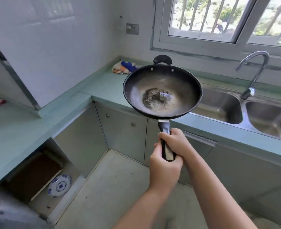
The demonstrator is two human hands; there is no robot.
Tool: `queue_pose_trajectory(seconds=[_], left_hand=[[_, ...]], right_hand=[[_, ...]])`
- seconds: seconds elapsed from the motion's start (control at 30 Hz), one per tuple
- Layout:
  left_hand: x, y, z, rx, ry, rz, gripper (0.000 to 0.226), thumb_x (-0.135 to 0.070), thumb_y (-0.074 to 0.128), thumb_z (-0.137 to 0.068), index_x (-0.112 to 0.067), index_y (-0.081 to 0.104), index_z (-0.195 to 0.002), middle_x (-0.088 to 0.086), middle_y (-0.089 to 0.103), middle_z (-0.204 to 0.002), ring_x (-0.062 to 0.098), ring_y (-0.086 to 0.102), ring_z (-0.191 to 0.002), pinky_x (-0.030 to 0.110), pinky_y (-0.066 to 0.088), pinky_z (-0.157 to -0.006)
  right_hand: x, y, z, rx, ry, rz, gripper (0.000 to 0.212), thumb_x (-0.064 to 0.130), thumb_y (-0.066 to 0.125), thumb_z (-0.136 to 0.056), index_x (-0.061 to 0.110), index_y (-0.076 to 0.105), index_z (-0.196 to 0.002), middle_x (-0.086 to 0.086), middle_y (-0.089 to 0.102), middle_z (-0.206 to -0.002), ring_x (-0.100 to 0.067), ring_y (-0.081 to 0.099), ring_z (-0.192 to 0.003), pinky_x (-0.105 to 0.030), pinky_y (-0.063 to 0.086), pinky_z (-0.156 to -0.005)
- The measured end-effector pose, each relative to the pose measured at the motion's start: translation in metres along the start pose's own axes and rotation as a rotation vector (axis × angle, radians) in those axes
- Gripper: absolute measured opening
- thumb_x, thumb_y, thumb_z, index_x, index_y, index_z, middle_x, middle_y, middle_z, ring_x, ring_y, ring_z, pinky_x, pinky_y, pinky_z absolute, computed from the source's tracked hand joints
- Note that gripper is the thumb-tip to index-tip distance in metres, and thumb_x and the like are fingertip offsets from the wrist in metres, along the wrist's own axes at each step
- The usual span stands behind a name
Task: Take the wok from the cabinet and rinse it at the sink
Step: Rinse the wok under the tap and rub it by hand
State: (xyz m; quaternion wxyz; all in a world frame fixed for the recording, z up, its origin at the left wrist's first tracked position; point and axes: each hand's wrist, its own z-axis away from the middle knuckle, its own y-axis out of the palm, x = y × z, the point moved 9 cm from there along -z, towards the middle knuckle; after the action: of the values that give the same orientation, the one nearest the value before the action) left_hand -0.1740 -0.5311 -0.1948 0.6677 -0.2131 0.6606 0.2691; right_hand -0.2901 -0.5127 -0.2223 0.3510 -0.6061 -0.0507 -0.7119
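The wok [162, 91] is held up above the counter [103, 86] edge, beside the sink [219, 104]. Its handle is gripped by the right hand [176, 142] and, lower down, the left hand [164, 169], fingers curled round.

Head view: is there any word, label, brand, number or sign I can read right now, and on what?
No text can be read in this view.
wok, gripped at its handle by the left hand and right hand: no brand mark visible.
wall socket: any marking is too small to read.
plate: blue pattern only, no letters.
cloth: coloured patches, no lettering.
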Motion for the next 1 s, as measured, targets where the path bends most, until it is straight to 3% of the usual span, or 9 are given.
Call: queue_pose_trajectory(seconds=[0.07, 0.1, 0.23, 0.3, 0.37, 0.47, 0.57, 0.7, 1.0], left_hand=[[0.002, 0.022, -0.011, 0.051, -0.009, 0.011, 0.032, 0.0, 0.064, -0.074, -0.015, 0.064, -0.103, -0.004, 0.063, -0.076, 0.0, 0.056, -0.056, 0.015, 0.046, -0.053], [0.004, 0.033, -0.018, 0.075, -0.015, 0.017, 0.029, 0.001, 0.064, -0.074, -0.013, 0.064, -0.099, -0.005, 0.062, -0.073, 0.001, 0.055, -0.055, 0.015, 0.046, -0.052], [0.016, 0.086, -0.049, 0.145, -0.048, 0.021, 0.024, 0.002, 0.063, -0.074, -0.012, 0.064, -0.094, -0.007, 0.057, -0.064, 0.002, 0.05, -0.046, 0.02, 0.044, -0.048], [0.024, 0.114, -0.068, 0.166, -0.069, 0.019, 0.026, 0.002, 0.063, -0.073, -0.014, 0.065, -0.095, -0.01, 0.057, -0.062, 0.002, 0.049, -0.046, 0.022, 0.043, -0.048], [0.035, 0.142, -0.088, 0.18, -0.086, 0.007, 0.03, 0.0, 0.064, -0.071, -0.017, 0.066, -0.095, -0.012, 0.058, -0.059, 0.003, 0.05, -0.047, 0.025, 0.044, -0.05], [0.051, 0.183, -0.118, 0.197, -0.103, -0.026, 0.03, -0.006, 0.062, -0.068, -0.018, 0.067, -0.094, -0.017, 0.058, -0.053, 0.003, 0.048, -0.045, 0.025, 0.043, -0.05], [0.067, 0.216, -0.144, 0.206, -0.122, -0.044, 0.029, -0.007, 0.059, -0.066, -0.017, 0.067, -0.092, -0.018, 0.058, -0.05, 0.0, 0.047, -0.043, 0.024, 0.042, -0.049], [0.088, 0.244, -0.168, 0.213, -0.163, -0.083, 0.025, -0.008, 0.058, -0.064, -0.015, 0.066, -0.087, -0.014, 0.057, -0.05, 0.004, 0.046, -0.044, 0.026, 0.041, -0.05], [0.122, 0.278, -0.196, 0.283, -0.264, -0.164, 0.024, 0.002, 0.056, -0.071, -0.015, 0.065, -0.087, -0.015, 0.056, -0.048, 0.002, 0.046, -0.043, 0.024, 0.043, -0.048]], right_hand=[[-0.009, -0.024, -0.014, -0.047, 0.016, -0.008, 0.029, 0.039, 0.052, -0.045, 0.02, 0.033, -0.056, -0.042, 0.055, -0.072, -0.054, 0.061, -0.079, -0.036, 0.037, -0.061], [-0.015, -0.035, -0.022, -0.064, 0.022, -0.012, 0.029, 0.039, 0.052, -0.046, 0.02, 0.033, -0.055, -0.03, 0.053, -0.064, -0.055, 0.059, -0.085, -0.036, 0.037, -0.061], [-0.03, -0.084, -0.056, -0.114, 0.021, -0.008, 0.022, 0.033, 0.051, -0.052, 0.018, 0.036, -0.055, -0.02, 0.048, -0.061, -0.056, 0.055, -0.089, -0.035, 0.036, -0.061], [-0.039, -0.111, -0.074, -0.144, 0.017, -0.006, 0.019, 0.026, 0.051, -0.059, 0.018, 0.034, -0.054, -0.012, 0.045, -0.064, -0.056, 0.058, -0.081, -0.034, 0.034, -0.06], [-0.048, -0.136, -0.094, -0.16, 0.026, 0.016, 0.021, 0.019, 0.052, -0.066, 0.016, 0.035, -0.054, -0.012, 0.043, -0.065, -0.044, 0.061, -0.064, -0.033, 0.031, -0.059], [-0.062, -0.172, -0.124, -0.202, 0.046, 0.034, 0.029, 0.018, 0.054, -0.068, 0.018, 0.032, -0.049, -0.011, 0.04, -0.059, -0.039, 0.061, -0.059, -0.031, 0.03, -0.056], [-0.079, -0.202, -0.152, -0.232, 0.069, 0.037, 0.04, 0.009, 0.055, -0.077, 0.018, 0.03, -0.047, -0.001, 0.033, -0.05, -0.016, 0.033, -0.048, -0.028, 0.024, -0.048], [-0.102, -0.222, -0.182, -0.226, 0.112, 0.019, 0.042, 0.009, 0.056, -0.076, 0.018, 0.029, -0.045, 0.011, 0.028, -0.037, -0.012, 0.026, -0.046, -0.028, 0.022, -0.046], [-0.149, -0.24, -0.218, -0.226, 0.253, 0.004, 0.029, 0.012, 0.057, -0.079, 0.012, 0.042, -0.054, -0.004, 0.039, -0.057, -0.017, 0.038, -0.057, -0.029, 0.029, -0.051]])
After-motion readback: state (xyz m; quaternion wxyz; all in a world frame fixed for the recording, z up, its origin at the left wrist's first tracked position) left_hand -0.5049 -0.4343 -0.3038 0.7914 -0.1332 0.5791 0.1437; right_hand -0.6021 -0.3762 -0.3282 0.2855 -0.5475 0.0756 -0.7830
